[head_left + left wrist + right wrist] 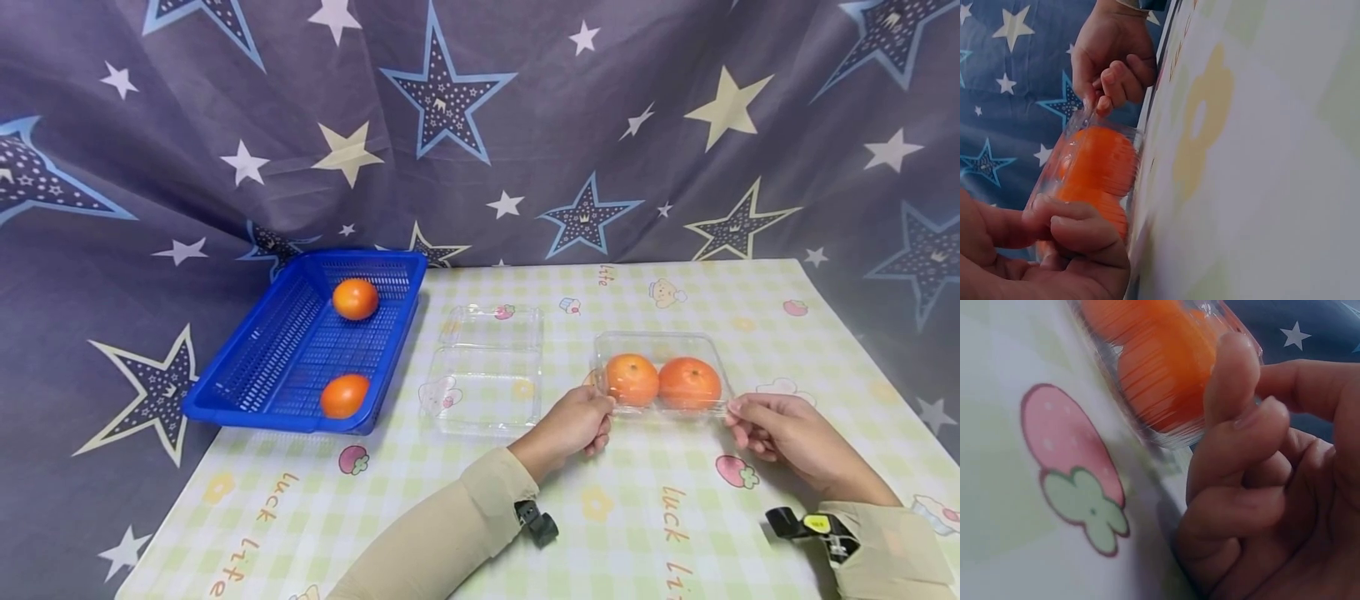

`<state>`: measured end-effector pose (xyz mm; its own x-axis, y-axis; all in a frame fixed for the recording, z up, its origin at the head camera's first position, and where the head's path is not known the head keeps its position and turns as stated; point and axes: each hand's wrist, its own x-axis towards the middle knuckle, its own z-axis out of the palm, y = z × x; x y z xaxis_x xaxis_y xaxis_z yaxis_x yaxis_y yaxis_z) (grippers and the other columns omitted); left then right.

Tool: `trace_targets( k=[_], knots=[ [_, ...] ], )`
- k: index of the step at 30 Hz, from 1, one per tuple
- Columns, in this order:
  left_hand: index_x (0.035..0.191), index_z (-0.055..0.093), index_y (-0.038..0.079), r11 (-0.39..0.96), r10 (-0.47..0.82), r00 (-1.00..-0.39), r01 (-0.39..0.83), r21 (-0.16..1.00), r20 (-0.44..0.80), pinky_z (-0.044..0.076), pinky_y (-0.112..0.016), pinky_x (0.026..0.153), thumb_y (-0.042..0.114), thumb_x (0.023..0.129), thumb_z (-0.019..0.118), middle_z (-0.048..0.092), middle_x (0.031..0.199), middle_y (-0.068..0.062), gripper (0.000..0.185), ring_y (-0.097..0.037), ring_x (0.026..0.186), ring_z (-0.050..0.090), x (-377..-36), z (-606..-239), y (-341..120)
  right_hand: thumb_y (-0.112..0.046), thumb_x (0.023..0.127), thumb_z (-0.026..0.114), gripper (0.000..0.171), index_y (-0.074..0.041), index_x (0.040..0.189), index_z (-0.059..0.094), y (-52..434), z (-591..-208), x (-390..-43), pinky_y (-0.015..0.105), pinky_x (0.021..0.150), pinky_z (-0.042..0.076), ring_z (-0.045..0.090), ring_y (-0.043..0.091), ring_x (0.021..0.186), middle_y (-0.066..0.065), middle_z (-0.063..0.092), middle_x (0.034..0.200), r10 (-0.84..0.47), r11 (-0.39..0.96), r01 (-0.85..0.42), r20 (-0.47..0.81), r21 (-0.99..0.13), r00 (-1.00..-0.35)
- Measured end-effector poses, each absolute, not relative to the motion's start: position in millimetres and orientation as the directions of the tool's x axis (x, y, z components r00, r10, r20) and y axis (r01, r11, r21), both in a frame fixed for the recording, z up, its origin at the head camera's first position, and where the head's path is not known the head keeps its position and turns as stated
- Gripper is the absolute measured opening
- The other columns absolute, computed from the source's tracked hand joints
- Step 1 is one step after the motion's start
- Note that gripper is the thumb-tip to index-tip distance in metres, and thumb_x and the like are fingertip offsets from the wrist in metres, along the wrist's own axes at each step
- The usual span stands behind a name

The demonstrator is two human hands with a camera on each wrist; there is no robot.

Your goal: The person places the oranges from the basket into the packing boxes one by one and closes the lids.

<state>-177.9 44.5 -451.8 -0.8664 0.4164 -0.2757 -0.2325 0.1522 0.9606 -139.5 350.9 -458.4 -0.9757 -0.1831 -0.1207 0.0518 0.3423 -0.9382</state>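
Observation:
A clear plastic clamshell box (660,346) with its lid down holds two orange round fruits (632,380), side by side. My left hand (572,425) pinches the box's near left corner between thumb and curled fingers. At the near right corner, my right hand (783,437) pinches the rim the same way. The left wrist view shows both hands at the two ends of the box, with the fruits (1094,165) behind the plastic. In the right wrist view the thumb and index finger meet at the edge of the box (1172,434).
An open, clear plastic box (486,383) lies left of my left hand. Farther left stands a blue perforated basket (300,421) with two more orange fruits, one at the back (356,299) and one at the front (345,396). A star-patterned curtain (480,125) hangs behind the table.

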Motion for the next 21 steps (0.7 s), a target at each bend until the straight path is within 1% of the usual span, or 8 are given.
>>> trace_targets(
  k=[5,6,9,11,13,16,19,21],
  knots=[
    [0.091,0.047,0.008,0.207,0.443,-0.859,-0.182,0.961,-0.257,0.035,-0.024,0.042,0.021,0.108,0.046,0.045,0.056,0.001,0.021,-0.012,0.045,0.041,-177.2,-449.6,41.9,-0.028,0.111,0.047,0.045,0.014,0.105,0.060,354.5,-455.5,-138.8,0.035,0.050,0.045,0.053,0.013,0.058,-0.001,0.064,0.073,-0.150,0.367,0.070,-0.134,-0.927,-0.980],
    [0.091,0.048,0.006,0.218,0.450,-0.857,-0.166,0.962,-0.250,0.034,-0.024,0.042,0.020,0.108,0.046,0.045,0.055,0.001,0.022,-0.012,0.043,0.040,-176.7,-448.2,41.4,-0.029,0.111,0.047,0.045,0.013,0.104,0.060,355.6,-454.9,-139.0,0.035,0.051,0.045,0.053,0.013,0.058,-0.001,0.065,0.073,-0.144,0.369,0.075,-0.136,-0.926,-0.980],
    [0.094,0.048,0.007,0.282,0.465,-0.851,-0.117,0.952,-0.242,0.032,-0.024,0.041,0.017,0.106,0.048,0.044,0.052,0.001,0.015,-0.012,0.040,0.039,-172.8,-442.4,37.5,-0.028,0.111,0.047,0.043,0.012,0.103,0.061,357.2,-454.9,-140.0,0.034,0.051,0.045,0.053,0.014,0.059,0.000,0.065,0.074,-0.137,0.367,0.086,-0.145,-0.926,-0.980],
    [0.102,0.048,0.009,0.346,0.465,-0.851,-0.081,0.935,-0.246,0.032,-0.024,0.042,0.017,0.105,0.050,0.045,0.053,0.001,0.009,-0.012,0.040,0.039,-168.7,-438.0,33.6,-0.028,0.111,0.048,0.042,0.011,0.103,0.062,357.5,-454.5,-140.2,0.034,0.051,0.045,0.054,0.014,0.060,0.000,0.066,0.074,-0.131,0.371,0.093,-0.151,-0.924,-0.980],
    [0.109,0.046,0.012,0.405,0.465,-0.847,-0.055,0.913,-0.258,0.034,-0.024,0.044,0.020,0.105,0.052,0.049,0.055,0.001,0.011,-0.013,0.043,0.042,-164.0,-432.7,27.9,-0.029,0.111,0.048,0.043,0.011,0.104,0.062,357.9,-454.3,-139.8,0.033,0.052,0.046,0.055,0.014,0.060,0.001,0.067,0.075,-0.134,0.379,0.097,-0.158,-0.920,-0.978],
    [0.117,0.047,0.011,0.457,0.487,-0.838,0.003,0.889,-0.247,0.038,-0.025,0.048,0.023,0.106,0.052,0.057,0.060,-0.001,0.017,-0.015,0.046,0.048,-159.8,-425.5,15.6,-0.031,0.111,0.048,0.044,0.010,0.108,0.063,359.6,-452.4,-139.0,0.031,0.053,0.048,0.057,0.013,0.062,0.001,0.069,0.078,-0.137,0.388,0.119,-0.185,-0.914,-0.973],
    [0.122,0.048,0.009,0.440,0.521,-0.830,0.059,0.896,-0.201,0.047,-0.026,0.052,0.021,0.107,0.051,0.064,0.070,-0.006,0.019,-0.020,0.054,0.058,-158.9,-417.0,-0.9,-0.035,0.109,0.050,0.042,0.006,0.111,0.062,363.2,-448.0,-138.8,0.031,0.054,0.047,0.054,0.011,0.062,0.000,0.067,0.080,-0.130,0.398,0.166,-0.235,-0.902,-0.963],
    [0.123,0.048,0.008,0.421,0.529,-0.835,0.100,0.902,-0.154,0.051,-0.029,0.053,0.020,0.107,0.050,0.066,0.077,-0.009,0.020,-0.024,0.059,0.063,-159.2,-410.7,-13.3,-0.036,0.109,0.051,0.039,0.002,0.112,0.060,365.2,-444.0,-138.3,0.031,0.053,0.046,0.051,0.011,0.061,-0.002,0.062,0.078,-0.103,0.429,0.188,-0.254,-0.883,-0.962]
  ],
)
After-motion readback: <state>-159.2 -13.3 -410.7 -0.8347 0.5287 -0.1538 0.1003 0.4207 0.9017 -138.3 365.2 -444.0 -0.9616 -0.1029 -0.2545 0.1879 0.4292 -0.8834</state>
